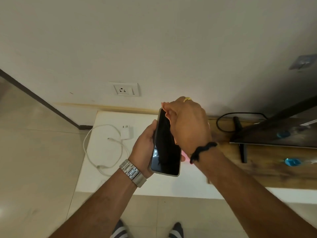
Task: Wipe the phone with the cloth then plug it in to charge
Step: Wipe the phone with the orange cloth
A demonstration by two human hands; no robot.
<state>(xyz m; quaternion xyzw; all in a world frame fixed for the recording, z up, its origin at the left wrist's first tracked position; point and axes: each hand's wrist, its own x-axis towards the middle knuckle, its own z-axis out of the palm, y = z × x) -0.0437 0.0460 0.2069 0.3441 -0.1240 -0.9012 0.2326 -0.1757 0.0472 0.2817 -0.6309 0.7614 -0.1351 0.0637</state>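
My left hand grips a phone with a dark screen from its left side, above a white table. My right hand is curled over the phone's upper right edge, fingertips at its top corner. A bit of pink cloth shows under my right wrist, by the phone's right edge; the rest is hidden by the hand. A white charger adapter lies on the table with its white cable looped to the left. A wall socket sits above the table.
A dark TV on a stand occupies a wooden cabinet top to the right, with a black cable behind it. Tiled floor lies to the left and below, where my feet show.
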